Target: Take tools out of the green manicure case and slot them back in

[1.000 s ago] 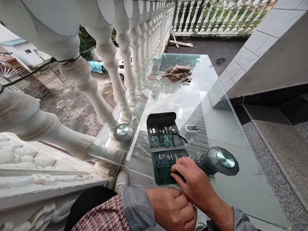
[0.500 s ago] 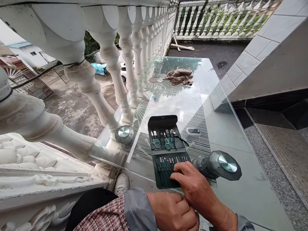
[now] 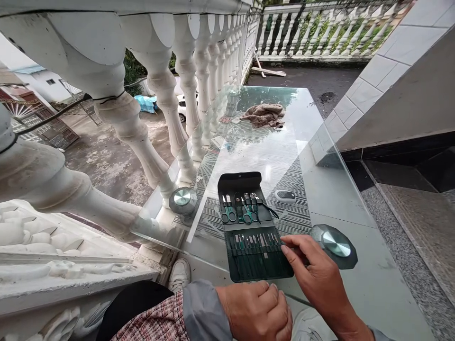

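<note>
An unfolded dark green manicure case (image 3: 261,270) lies on the glass table. Its upper part holds small scissors (image 3: 250,215), nail clippers (image 3: 254,201) and other green-handled tools; slim metal tools (image 3: 261,241) stand in a row in the lower part. My right hand (image 3: 316,274) is at the case's right edge, thumb and forefinger closed together beside the end of that row. Whether a tool is between them I cannot make out. My left hand (image 3: 258,310) is curled just below the case's near edge, its palm hidden.
The glass table (image 3: 341,208) has round metal-topped supports (image 3: 336,241) under it. A white mouse-shaped object (image 3: 285,195) and a crumpled brown cloth (image 3: 263,115) are farther back. White balusters (image 3: 161,90) line the left; a tiled slope (image 3: 382,78) rises on the right.
My right hand has moved right, from over the lower tool row to the case's right edge, uncovering the tools there. My left hand has hardly moved.
</note>
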Tool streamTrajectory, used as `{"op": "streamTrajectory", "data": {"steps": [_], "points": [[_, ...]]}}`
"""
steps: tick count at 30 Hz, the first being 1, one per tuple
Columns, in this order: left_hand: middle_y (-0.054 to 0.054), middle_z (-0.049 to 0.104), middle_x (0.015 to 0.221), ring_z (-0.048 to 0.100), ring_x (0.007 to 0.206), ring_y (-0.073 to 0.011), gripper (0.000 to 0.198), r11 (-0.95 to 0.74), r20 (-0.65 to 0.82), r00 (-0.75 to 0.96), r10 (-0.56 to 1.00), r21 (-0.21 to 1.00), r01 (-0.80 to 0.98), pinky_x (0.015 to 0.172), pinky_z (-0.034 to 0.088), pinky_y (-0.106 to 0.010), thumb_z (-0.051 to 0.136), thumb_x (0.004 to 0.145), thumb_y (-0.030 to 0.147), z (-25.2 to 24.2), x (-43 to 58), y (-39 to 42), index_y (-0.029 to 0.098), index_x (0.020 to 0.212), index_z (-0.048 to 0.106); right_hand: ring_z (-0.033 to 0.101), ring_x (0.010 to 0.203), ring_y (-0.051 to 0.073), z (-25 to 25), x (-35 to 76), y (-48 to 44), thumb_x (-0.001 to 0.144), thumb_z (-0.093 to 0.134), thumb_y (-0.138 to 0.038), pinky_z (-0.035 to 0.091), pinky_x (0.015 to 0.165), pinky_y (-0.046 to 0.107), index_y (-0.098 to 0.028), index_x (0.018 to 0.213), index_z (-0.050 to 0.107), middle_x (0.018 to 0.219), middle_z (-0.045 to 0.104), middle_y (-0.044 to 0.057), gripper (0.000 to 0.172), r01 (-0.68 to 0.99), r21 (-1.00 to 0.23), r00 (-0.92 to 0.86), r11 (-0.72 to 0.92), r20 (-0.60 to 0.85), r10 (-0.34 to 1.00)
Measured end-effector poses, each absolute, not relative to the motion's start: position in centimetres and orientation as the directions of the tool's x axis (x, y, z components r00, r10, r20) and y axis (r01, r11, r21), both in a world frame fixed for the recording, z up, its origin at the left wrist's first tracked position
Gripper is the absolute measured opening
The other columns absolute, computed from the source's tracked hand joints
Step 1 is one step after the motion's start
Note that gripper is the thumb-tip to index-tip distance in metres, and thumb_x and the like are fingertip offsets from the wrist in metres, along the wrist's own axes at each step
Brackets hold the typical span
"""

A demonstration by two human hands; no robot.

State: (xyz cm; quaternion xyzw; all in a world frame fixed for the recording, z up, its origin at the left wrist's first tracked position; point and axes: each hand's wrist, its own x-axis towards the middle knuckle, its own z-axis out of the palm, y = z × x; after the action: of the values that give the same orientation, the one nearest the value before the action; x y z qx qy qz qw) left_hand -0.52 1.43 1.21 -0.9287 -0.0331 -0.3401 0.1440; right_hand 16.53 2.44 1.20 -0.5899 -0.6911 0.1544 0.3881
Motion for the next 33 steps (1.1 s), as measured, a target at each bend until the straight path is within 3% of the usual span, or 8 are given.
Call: {"op": "streamTrajectory", "data": {"steps": [9, 19, 27, 33], "points": [[-0.014, 0.068, 0.083, 0.066, 0.075, -0.0211, 0.026, -0.963, 0.604, 0.795, -0.05, -0.241, 0.123, 0.063, 0.053, -0.031, 0.043, 0.083, 0.018, 0.2, 0.6, 1.3, 0.006, 0.083, 0.067, 0.06, 0.074, 0.015, 1.0, 18.3, 2.0, 0.086, 0.047, -0.033, 0.047, 0.067, 0.026, -0.022, 0.085, 0.06, 0.08, 0.064, 0.002, 0.017, 0.733, -0.656, 0.019, 0.178, 0.281, 0.959], [-0.02, 0.064, 0.104, 0.064, 0.093, -0.0254, 0.028, -0.941, 0.442, 0.893, 0.077, -0.264, 0.213, 0.074, 0.052, -0.035, 0.041, 0.087, 0.018, 0.9, 0.9, 1.3, 0.004, 0.096, 0.064, 0.064, 0.078, 0.016, 0.1, 18.3, 1.2, 0.089, 0.042, -0.025, 0.051, 0.072, 0.029, -0.021, 0.092, 0.06, 0.084, 0.068, 0.004, 0.02, 0.773, -0.55, -0.054, 0.317, 0.44, 0.896], [-0.018, 0.067, 0.096, 0.065, 0.089, -0.0248, 0.026, -0.947, 0.527, 0.848, 0.05, -0.245, 0.208, 0.073, 0.053, -0.034, 0.043, 0.085, 0.016, 0.6, 0.3, 1.2, 0.004, 0.092, 0.065, 0.064, 0.077, 0.015, 0.2, 18.0, 0.4, 0.089, 0.043, -0.02, 0.052, 0.071, 0.029, -0.018, 0.097, 0.06, 0.085, 0.069, 0.004, 0.019, 0.806, -0.473, -0.126, 0.356, 0.45, 0.884], [-0.013, 0.068, 0.084, 0.066, 0.08, -0.0206, 0.025, -0.966, 0.518, 0.855, -0.011, -0.228, 0.125, 0.07, 0.054, -0.032, 0.045, 0.085, 0.018, 0.8, -1.2, 1.3, 0.005, 0.092, 0.065, 0.066, 0.079, 0.015, 0.3, 17.2, 0.2, 0.088, 0.045, -0.02, 0.053, 0.072, 0.027, -0.02, 0.096, 0.062, 0.086, 0.07, 0.004, 0.019, 0.751, -0.532, -0.136, 0.39, 0.453, 0.881]]}}
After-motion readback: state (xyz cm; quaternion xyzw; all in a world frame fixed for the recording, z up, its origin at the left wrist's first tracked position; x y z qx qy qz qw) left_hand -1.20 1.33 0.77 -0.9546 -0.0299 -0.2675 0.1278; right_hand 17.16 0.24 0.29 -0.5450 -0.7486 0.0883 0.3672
